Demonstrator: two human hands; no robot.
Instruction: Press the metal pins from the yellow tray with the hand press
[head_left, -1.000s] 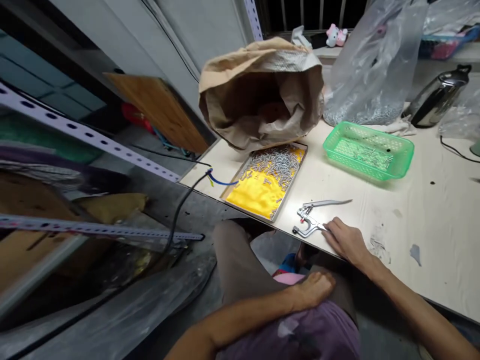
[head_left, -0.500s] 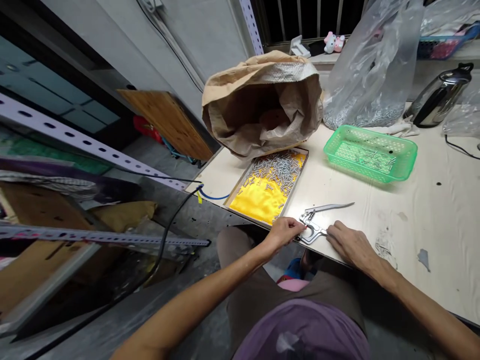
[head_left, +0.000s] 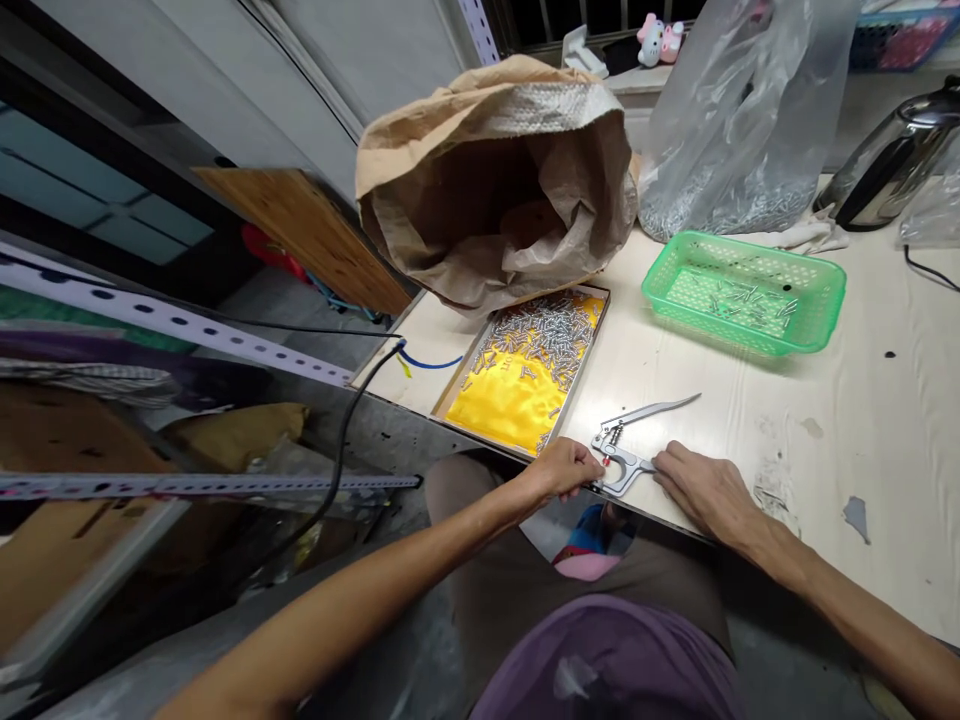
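Silver spring-loaded pliers (head_left: 624,472) lie at the table's front edge, handles spread apart and the jaw opening to the left. A small red spot shows in the jaw. My right hand (head_left: 701,487) is closed on the end of the lower handle. At the jaw, my left hand (head_left: 564,467) has thumb and fingers pinched together; whatever is between them is too small to make out. Just beyond my left hand lies a shallow tray (head_left: 574,405) with a yellow cloth (head_left: 499,403) in it and many small metal pins (head_left: 551,330) heaped toward its far end.
An open brown paper sack (head_left: 495,190) lies behind the tray. A green basket (head_left: 742,340) holds some metal pins. Farther back stand a clear plastic bag (head_left: 739,130) of metal pieces and an electric kettle (head_left: 892,165). A black cable (head_left: 341,450) hangs off the table's left side.
The camera view has shifted slightly. My left hand has drawn back a little from the pliers' jaw, while my right hand stays on the handle.
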